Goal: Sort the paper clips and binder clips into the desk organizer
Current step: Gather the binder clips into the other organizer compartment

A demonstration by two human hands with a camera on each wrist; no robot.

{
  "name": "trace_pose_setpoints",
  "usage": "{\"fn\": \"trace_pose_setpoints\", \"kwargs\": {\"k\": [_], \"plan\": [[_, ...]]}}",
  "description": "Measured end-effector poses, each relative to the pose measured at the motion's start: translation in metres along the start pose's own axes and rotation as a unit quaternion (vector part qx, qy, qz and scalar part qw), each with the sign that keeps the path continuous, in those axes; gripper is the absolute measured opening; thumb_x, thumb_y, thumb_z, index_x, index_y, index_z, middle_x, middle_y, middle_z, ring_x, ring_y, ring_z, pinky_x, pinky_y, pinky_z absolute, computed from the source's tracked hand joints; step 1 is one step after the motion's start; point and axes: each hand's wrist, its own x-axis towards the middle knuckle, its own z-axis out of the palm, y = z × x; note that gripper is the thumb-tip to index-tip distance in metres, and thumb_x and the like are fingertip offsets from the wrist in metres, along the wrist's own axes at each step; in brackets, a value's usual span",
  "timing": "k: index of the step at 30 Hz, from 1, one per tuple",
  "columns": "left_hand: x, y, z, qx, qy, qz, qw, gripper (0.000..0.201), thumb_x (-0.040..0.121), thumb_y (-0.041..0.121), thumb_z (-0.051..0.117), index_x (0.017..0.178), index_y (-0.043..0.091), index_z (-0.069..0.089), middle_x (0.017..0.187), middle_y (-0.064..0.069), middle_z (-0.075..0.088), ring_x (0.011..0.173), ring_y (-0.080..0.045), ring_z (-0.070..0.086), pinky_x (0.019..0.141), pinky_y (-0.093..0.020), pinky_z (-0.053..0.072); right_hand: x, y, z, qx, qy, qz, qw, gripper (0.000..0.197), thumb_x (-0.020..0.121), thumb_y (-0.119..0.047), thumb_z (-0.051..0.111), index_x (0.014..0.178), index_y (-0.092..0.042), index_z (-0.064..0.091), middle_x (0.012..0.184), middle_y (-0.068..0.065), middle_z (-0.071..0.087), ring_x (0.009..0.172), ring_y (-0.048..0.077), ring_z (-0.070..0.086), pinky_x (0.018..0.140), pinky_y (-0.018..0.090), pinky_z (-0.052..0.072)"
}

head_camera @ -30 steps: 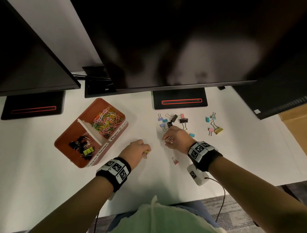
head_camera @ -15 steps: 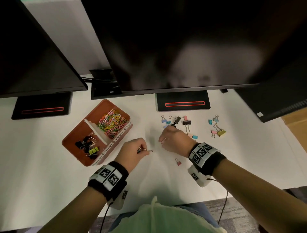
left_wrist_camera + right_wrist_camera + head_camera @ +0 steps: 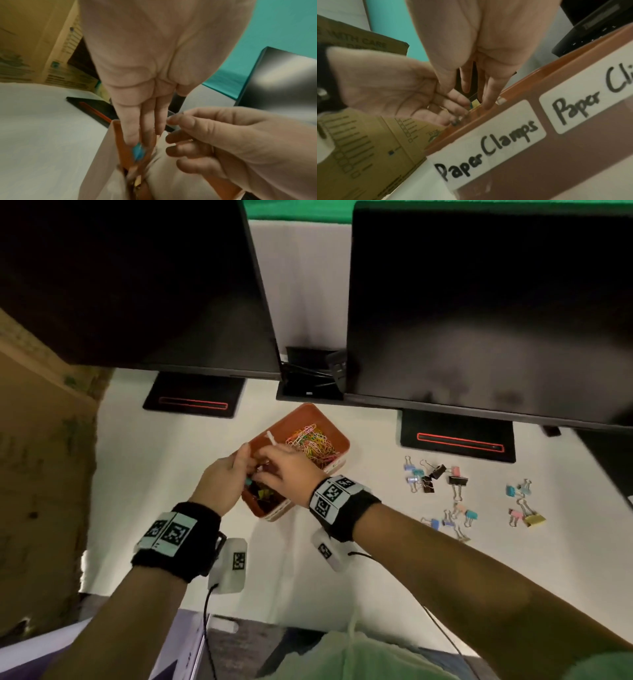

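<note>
The organizer (image 3: 337, 440) looks like smooth orange plastic with white paper labels (image 3: 489, 143). The paper clips (image 3: 313, 441) are thin, bright wire. The binder clips (image 3: 457, 481) have shiny metal handles. The worktop (image 3: 154, 481) is matt white, maybe covered with paper. The wristbands (image 3: 346, 508) are black cloth.

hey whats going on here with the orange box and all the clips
A person is sorting clips into an orange desk organizer on a white desk. Both hands are over its near compartment, labelled "Paper Clamps", which already holds dark and yellow binder clips. The left hand has a small blue binder clip at its fingertips above that compartment; the right hand is beside it, and what it holds is unclear. The far compartment holds coloured paper clips. More loose binder clips still lie on the desk to the right.
</note>
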Motion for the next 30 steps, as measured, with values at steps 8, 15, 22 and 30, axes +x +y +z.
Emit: {"fn": "trace_pose_setpoints", "kwargs": {"k": [8,15,22,30], "plan": [[-0.015,0.031,0.043,0.002,-0.010,0.198,0.980,0.023,0.095,0.028,0.045,0.106,0.019,0.063,0.099,0.000,0.065,0.084,-0.004,0.062,0.079,-0.021,0.051,-0.090,0.065,-0.041,-0.004,0.038,-0.008,0.999,0.020,0.085,-0.018,0.063,0.105,-0.016,0.062,0.102,-0.005,0.052,0.076,0.005,0.050,0.072,0.009,0.043],[-0.001,0.052,0.152,0.082,-0.156,0.212,0.961,0.032,0.086,0.017,0.060,0.116,0.024,0.053,0.103,0.003,0.058,0.075,-0.013,0.059,0.072,-0.022,0.048,-0.204,0.149,-0.065,-0.155,-0.127,0.164,0.966,0.034,0.079,-0.039,0.067,0.111,-0.029,0.060,0.112,0.000,0.050,0.100,0.017,0.050,0.089,0.032,0.046],[0.031,0.077,0.223,0.191,-0.213,0.192,0.939,0.039,0.085,0.016,0.060,0.122,0.020,0.050,0.119,-0.004,0.048,0.086,-0.015,0.055,0.083,-0.025,0.046,-0.222,0.173,-0.059,-0.100,-0.086,0.143,0.981,0.014,0.086,-0.018,0.059,0.095,-0.014,0.068,0.102,0.009,0.061,0.096,0.026,0.058,0.084,0.039,0.051],[0.054,0.075,0.260,0.251,-0.211,0.198,0.924,0.027,0.081,0.023,0.066,0.106,0.016,0.059,0.114,-0.004,0.046,0.104,-0.024,0.055,0.092,-0.037,0.049,-0.214,0.180,-0.078,-0.074,-0.121,0.140,0.980,0.011,0.085,-0.015,0.059,0.087,-0.008,0.067,0.103,0.012,0.060,0.097,0.027,0.056,0.092,0.033,0.045]]}}
